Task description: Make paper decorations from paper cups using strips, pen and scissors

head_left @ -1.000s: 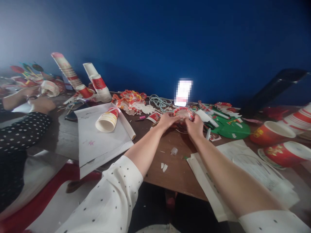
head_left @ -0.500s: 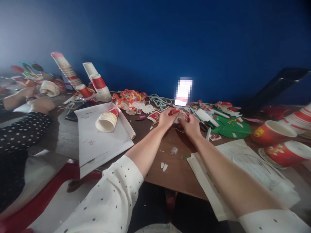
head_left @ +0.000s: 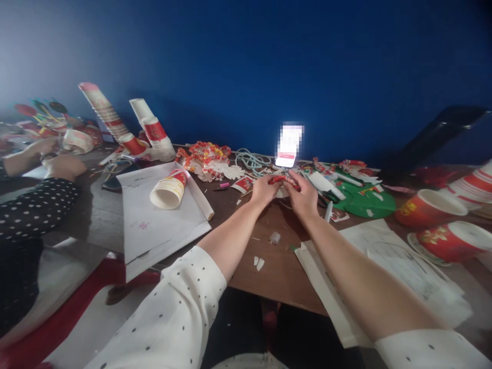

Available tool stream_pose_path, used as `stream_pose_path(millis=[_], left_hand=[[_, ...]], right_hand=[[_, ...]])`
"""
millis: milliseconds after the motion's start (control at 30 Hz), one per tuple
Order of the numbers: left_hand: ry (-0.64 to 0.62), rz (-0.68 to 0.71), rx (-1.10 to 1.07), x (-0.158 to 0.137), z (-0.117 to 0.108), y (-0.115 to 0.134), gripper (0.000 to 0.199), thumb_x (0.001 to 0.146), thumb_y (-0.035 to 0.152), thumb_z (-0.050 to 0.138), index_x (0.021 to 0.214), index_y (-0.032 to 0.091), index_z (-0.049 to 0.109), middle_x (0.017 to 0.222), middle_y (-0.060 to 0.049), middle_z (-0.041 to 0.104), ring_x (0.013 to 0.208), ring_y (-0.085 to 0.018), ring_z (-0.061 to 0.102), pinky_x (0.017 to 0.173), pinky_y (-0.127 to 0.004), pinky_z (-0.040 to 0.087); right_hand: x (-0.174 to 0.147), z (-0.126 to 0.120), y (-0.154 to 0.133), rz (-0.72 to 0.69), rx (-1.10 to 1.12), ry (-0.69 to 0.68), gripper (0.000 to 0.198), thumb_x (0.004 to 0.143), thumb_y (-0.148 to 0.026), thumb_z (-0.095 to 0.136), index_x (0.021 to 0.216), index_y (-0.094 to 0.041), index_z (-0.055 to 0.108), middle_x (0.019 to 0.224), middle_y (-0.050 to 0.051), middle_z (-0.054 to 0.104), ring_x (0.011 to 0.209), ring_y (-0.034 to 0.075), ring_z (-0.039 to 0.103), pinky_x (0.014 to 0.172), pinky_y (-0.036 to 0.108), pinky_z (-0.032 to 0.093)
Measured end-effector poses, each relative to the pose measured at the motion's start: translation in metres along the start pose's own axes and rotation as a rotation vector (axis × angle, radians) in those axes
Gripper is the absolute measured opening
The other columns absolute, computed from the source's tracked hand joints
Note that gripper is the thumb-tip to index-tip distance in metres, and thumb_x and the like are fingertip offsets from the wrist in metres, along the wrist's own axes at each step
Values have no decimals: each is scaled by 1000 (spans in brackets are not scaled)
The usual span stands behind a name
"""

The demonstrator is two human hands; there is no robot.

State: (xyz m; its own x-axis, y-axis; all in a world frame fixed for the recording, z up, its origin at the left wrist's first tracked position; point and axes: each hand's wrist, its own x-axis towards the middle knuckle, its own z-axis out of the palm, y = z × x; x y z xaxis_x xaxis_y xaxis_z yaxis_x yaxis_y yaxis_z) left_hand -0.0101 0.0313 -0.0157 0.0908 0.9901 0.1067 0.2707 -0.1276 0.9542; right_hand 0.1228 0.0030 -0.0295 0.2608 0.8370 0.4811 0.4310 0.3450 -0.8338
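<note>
A red-and-white paper piece with a curled edge (head_left: 282, 191) is between my two hands, low over the brown table; it looks cut from a paper cup. My left hand (head_left: 265, 189) pinches its left side with the fingers closed. On the other side my right hand (head_left: 304, 196) grips it, thumb toward the middle. My fingers cover much of the piece. Just behind my hands a lit phone (head_left: 286, 160) stands against the wall, its screen blurred out. Red-printed paper scraps (head_left: 243, 183) lie to the left of my left hand.
Stacked paper cups (head_left: 168, 189) lie on white paper sheets (head_left: 154, 241) at left. Curled red-and-white cutouts (head_left: 209, 154) are heaped at the back. A green disc (head_left: 365, 202), scissors and scraps lie right, near red cups (head_left: 457, 241). Another person's hands (head_left: 63, 166) work at far left.
My right fingers have shifted over the paper piece toward my left hand, covering more of its red curled edge. The view has moved very slightly; the surroundings look the same.
</note>
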Motion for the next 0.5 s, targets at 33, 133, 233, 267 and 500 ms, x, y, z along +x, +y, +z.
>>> stream_pose_path(millis=[33, 133, 233, 267, 500], left_hand=[[-3, 6, -9, 0, 1, -1, 31, 82, 26, 65, 110, 16, 74, 89, -6, 75, 79, -18, 66, 78, -27, 50], [-32, 11, -40, 2, 3, -5, 32, 82, 30, 66, 110, 15, 74, 85, -6, 74, 73, -17, 66, 73, -26, 50], [-58, 7, -60, 5, 5, -10, 32, 83, 31, 65, 110, 16, 74, 79, -5, 72, 62, -15, 62, 67, -26, 50], [-63, 3, -69, 5, 5, -12, 32, 84, 31, 64, 110, 15, 74, 78, -4, 72, 59, -14, 61, 65, -26, 50], [-74, 2, -68, 6, 5, -14, 31, 83, 35, 67, 105, 15, 74, 76, -3, 70, 59, -13, 59, 64, -24, 48]], right_hand=[[0, -1, -1, -3, -17, 4, 46, 80, -42, 68, 120, -19, 71, 124, 10, 71, 118, 28, 64, 109, 48, 44], [0, -2, -1, -11, -53, 11, 41, 82, -40, 65, 116, -19, 73, 120, 9, 73, 116, 27, 65, 109, 48, 44], [1, -2, 1, -11, -68, 11, 39, 83, -40, 63, 113, -19, 75, 115, 9, 75, 112, 27, 67, 106, 47, 46], [2, -2, 2, -9, -67, 12, 39, 83, -40, 63, 113, -19, 75, 114, 9, 75, 111, 27, 68, 105, 47, 47], [4, -1, 7, 4, -68, 9, 40, 83, -42, 63, 113, -18, 75, 114, 10, 75, 110, 27, 68, 105, 47, 47]])
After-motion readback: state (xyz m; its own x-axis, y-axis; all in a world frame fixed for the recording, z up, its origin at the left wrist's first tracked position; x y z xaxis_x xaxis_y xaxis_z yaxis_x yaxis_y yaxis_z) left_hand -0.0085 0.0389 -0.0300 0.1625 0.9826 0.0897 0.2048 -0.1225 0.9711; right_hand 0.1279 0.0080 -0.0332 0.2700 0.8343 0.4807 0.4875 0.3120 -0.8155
